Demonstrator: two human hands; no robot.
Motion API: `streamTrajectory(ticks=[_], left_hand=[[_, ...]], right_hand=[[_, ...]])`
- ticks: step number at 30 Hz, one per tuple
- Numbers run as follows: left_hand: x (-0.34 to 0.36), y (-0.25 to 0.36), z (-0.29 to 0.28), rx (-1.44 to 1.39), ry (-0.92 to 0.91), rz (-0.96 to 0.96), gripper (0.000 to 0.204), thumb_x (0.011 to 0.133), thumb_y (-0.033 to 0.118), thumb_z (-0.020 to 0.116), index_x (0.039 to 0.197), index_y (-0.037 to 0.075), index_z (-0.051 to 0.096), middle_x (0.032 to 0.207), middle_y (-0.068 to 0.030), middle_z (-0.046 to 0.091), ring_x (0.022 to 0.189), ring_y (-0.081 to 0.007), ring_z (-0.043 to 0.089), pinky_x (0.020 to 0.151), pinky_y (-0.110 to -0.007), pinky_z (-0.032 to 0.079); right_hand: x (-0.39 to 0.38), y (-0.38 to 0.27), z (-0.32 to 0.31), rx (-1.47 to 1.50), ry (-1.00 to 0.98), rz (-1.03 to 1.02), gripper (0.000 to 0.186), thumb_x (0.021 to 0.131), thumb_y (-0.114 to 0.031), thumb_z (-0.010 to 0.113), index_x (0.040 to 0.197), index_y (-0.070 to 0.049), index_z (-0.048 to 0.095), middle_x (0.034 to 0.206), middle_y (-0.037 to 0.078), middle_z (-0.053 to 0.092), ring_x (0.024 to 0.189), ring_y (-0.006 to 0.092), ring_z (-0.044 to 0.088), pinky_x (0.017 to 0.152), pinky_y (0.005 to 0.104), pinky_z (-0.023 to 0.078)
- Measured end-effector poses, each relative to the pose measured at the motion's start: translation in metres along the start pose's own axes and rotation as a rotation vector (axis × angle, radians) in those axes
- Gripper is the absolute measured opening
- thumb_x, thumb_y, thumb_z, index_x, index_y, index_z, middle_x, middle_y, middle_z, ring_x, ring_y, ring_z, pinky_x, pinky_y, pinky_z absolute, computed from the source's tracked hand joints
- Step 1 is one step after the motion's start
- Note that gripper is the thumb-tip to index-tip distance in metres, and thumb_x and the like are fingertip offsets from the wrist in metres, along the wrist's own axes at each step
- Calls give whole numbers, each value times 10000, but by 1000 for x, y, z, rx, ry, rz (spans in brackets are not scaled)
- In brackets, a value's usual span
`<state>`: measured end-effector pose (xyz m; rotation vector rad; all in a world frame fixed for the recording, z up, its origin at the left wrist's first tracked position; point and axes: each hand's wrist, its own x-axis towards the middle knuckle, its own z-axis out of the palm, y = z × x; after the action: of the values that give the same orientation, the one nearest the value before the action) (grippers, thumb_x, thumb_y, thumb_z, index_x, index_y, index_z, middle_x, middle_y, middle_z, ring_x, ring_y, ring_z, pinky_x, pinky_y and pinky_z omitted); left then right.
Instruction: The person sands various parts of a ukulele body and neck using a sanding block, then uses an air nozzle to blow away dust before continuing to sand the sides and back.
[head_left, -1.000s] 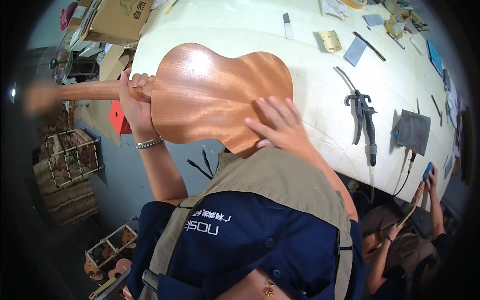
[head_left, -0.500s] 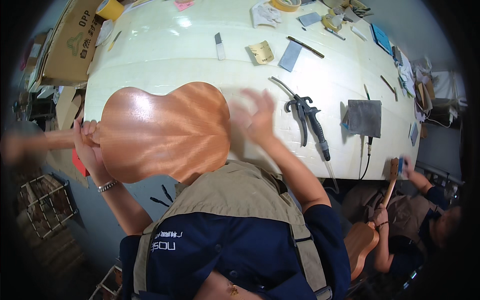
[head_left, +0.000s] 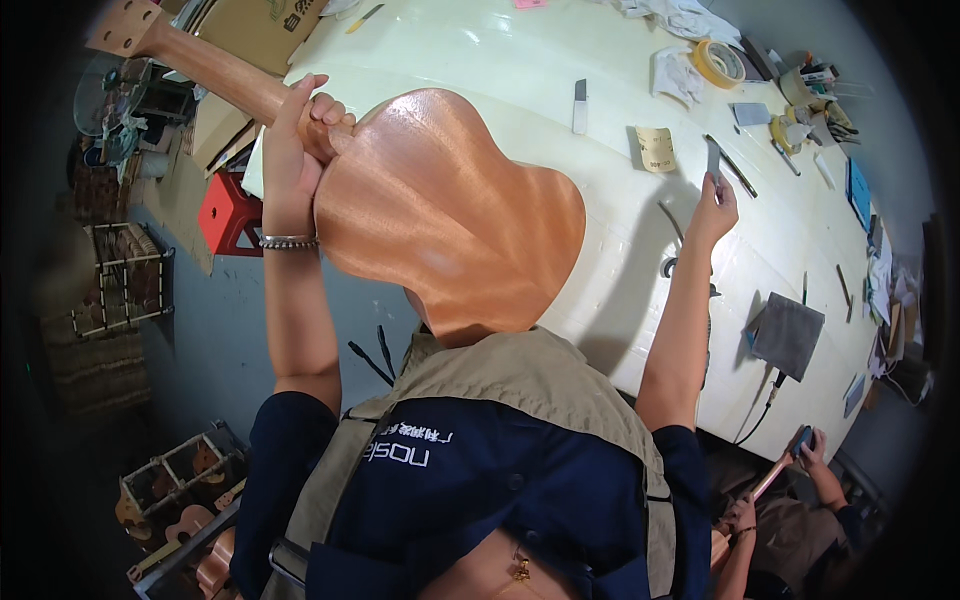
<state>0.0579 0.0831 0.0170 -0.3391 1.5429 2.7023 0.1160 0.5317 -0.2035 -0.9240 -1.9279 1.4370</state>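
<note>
Left hand (head_left: 300, 140): grip closed round the neck of a brown, waisted wooden ukulele-type instrument (head_left: 465, 215), right where neck meets body. Right hand (head_left: 714, 210): narrow pinch on a thin, grey, flat rectangular sheet (head_left: 713, 156), seen nearly edge-on, above the worktop (head_left: 450, 65). Instrument sits back-up at the near worktop edge, headstock up-left, lower end at the beige cloth apron (head_left: 520, 365); actual contact there, can't tell. Handling: my read is light for its bulk, stiff, thin-walled; the satin back looks a bit slippery and easy to mark or dent. Best hold is the neck at the heel, with the far end of the body backed up; don't squeeze the flat back. Grey sheet looks light, probably a little flexible; take it by an end or edges. Count: one instrument in hand, one grey sheet in hand. Near the right hand: one curled tan paper piece (head_left: 655, 149), one slim dark stick (head_left: 737, 175). Farther out: one flat grey-and-white blade-like strip (head_left: 580, 107), one wide yellow tape ring (head_left: 718, 64), one dark grey square block (head_left: 788, 335), one red plastic stool (head_left: 222, 215) off the left edge.
</note>
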Motion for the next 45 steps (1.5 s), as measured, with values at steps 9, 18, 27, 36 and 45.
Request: streamTrajectory(ticks=[9,18,27,36,45], left_hand=[[7,-4,18,57,11,-80,193,882,130,583,1019,28,492,639,17,395,601,-99,423,656,-266,438],[-12,-4,42,133,6,-35,193,875,129,591,993,4,503,653,8,393,604,-96,413,589,-233,403],[-26,-4,57,168,38,-17,204,876,123,585,1006,-6,495,674,5,379,620,-101,405,532,-230,380],[-28,-3,53,185,-20,-14,199,855,129,586,958,-28,521,681,-11,436,635,-115,463,549,-261,432],[-36,-4,60,134,21,14,202,886,128,574,1016,3,483,679,2,380,619,-102,398,522,-226,371]], right_hand=[[-223,-138,14,87,-718,-1221,292,749,-65,651,1034,-122,672,1102,37,641,1063,222,596,979,427,412],[-238,-160,36,40,-609,-1217,320,762,-179,643,1082,-177,646,1120,-50,617,1090,165,550,818,415,313],[-240,-156,33,-4,-507,-1133,271,719,-203,719,975,-286,686,967,-135,669,1054,154,582,1121,485,27],[-238,-155,30,8,-547,-1117,307,775,-187,637,1077,-236,661,1072,-117,646,1089,152,563,1091,499,-28],[-240,-143,25,-43,-490,-1137,304,773,-216,638,1068,-285,666,1076,-120,647,1078,156,574,1090,507,-43]])
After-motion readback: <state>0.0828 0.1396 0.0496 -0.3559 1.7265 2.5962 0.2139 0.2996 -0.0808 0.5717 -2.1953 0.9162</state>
